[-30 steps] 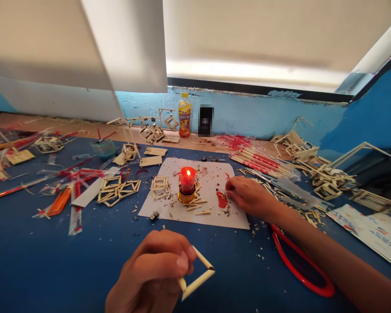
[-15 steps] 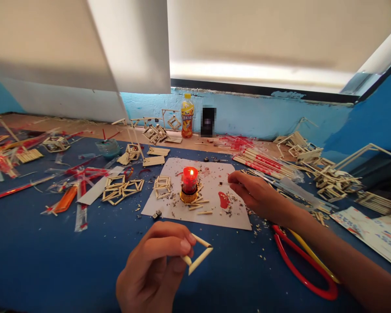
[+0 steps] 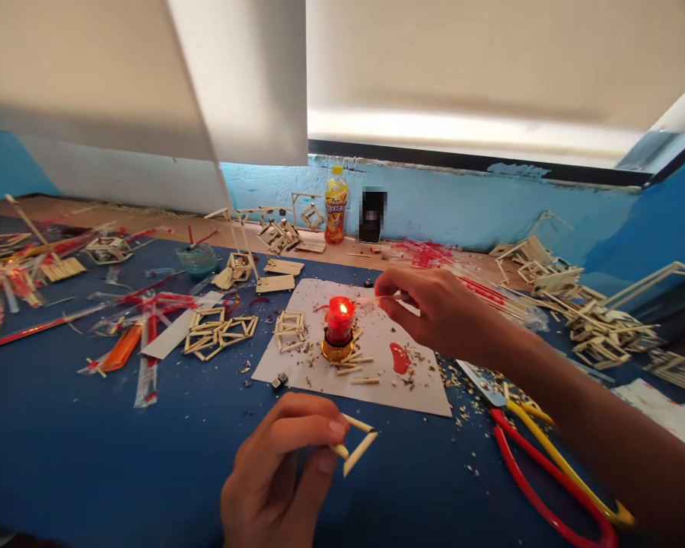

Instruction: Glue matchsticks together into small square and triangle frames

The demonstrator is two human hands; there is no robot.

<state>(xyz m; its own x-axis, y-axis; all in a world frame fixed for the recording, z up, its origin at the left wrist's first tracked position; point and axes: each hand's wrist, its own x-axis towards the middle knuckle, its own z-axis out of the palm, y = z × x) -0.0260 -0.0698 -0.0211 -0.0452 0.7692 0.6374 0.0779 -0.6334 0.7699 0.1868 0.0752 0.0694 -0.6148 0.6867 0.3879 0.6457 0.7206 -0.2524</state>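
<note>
Pale wooden stick triangle point(image 3: 355, 443) pinched in left hand point(image 3: 288, 476) over blue desk point(image 3: 91, 457) near front edge | right hand point(image 3: 428, 308) fingertips closed on thin stick, barely visible, beside lit red candle point(image 3: 339, 327) on white paper sheet point(image 3: 377, 358) | orange bottle point(image 3: 335, 205) at back edge, label unreadable | red-handled pliers point(image 3: 553, 479) front right.

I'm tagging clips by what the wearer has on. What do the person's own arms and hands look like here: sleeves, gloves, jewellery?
Both hands are bare, with no gloves. The left hand shows no ring or watch as far as its wrist. The right hand shows no ring either, and the right forearm is uncovered up to the picture's edge: no sleeve, band or watch shows on it. The fingernails look short and unpainted.
</note>
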